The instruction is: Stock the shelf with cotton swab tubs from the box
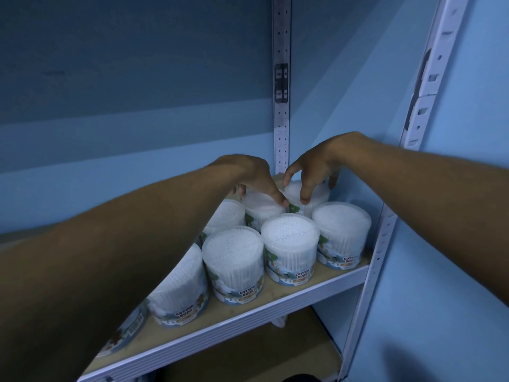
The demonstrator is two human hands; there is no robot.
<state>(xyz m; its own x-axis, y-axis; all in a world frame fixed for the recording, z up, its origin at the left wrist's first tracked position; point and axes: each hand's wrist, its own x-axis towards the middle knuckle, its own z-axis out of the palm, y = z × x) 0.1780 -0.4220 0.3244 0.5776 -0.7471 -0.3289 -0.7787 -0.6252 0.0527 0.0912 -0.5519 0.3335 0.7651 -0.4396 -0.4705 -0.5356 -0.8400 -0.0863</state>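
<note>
At the shelf's back, toward 12 o'clock, left hand and right hand each grasp a tub top with their fingers. Six more tubs stand in front. Stocking looks well along; the box is out of sight.

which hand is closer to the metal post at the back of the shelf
Right. The right hand is just beside the post; the left hand sits farther left.

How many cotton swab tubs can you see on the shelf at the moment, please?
7: four along the front edge, one behind, two at the back under the left hand and right hand. The left forearm may hide more.
</note>
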